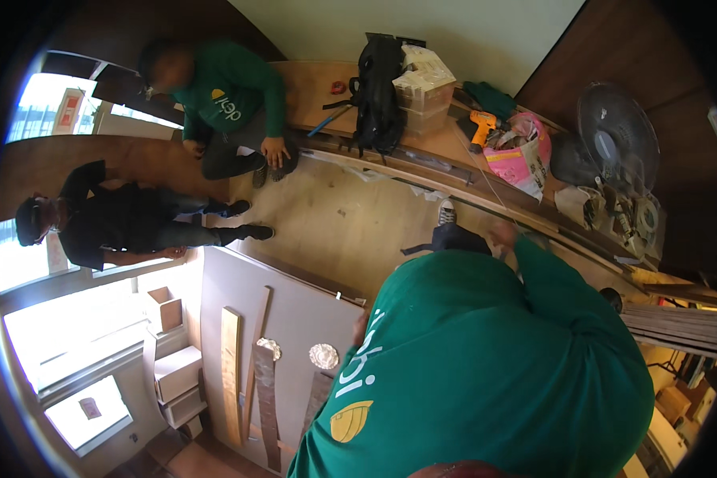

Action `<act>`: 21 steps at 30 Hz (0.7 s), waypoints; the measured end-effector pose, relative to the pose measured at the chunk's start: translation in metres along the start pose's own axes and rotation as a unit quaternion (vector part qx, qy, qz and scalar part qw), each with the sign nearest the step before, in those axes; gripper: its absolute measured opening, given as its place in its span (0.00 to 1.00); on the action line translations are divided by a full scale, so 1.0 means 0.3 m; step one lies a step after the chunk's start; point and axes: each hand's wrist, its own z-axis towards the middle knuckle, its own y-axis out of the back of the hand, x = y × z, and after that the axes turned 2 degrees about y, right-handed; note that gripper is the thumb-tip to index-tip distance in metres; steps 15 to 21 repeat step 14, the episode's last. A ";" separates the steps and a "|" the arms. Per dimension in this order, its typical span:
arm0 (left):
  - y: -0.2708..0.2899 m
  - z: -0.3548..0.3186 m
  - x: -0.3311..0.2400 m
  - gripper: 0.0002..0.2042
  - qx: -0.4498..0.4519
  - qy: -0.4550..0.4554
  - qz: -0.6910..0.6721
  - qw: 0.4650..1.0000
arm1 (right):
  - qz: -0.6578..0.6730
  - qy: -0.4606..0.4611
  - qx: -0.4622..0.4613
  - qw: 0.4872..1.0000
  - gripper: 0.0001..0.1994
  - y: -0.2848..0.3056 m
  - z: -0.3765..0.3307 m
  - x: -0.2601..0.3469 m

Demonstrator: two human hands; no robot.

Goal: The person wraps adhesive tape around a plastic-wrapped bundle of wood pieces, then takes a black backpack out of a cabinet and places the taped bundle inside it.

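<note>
My green sweatshirt (486, 358) fills the lower middle of the head view, and my dark shoe (446, 212) shows beyond it on the floor. My right hand (503, 234), small and blurred, is beside my leg near the bench edge. Its fingers look curled, but I cannot make out what is in them. At the corner of a large pale panel (303, 315) is my left hand (361, 327). My sleeve covers most of it, so its fingers are hidden. Wooden strips (229, 374) and two round silvery pieces (323, 355) are seen against the panel.
On the long bench are a black backpack (379, 95), plastic box (426, 107), orange drill (481, 129), pink bag (526, 151) and fan (617, 135). A person in green (235, 92) sits at the upper left; another in black (127, 211) is by the window. Stacked boards (677, 327) jut in at right.
</note>
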 end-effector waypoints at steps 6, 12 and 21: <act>0.279 0.501 -0.349 0.17 0.006 0.092 -0.531 0.843 | -0.396 0.028 -0.127 0.909 0.30 0.062 0.115 0.172; 0.327 0.483 -0.622 0.22 -0.029 0.116 -0.504 0.856 | -0.334 0.236 -0.236 0.882 0.41 0.069 0.130 1.171; 0.325 0.460 -0.628 0.21 -0.020 0.115 -0.499 0.859 | -0.391 0.253 -0.273 0.842 0.43 0.143 0.319 1.260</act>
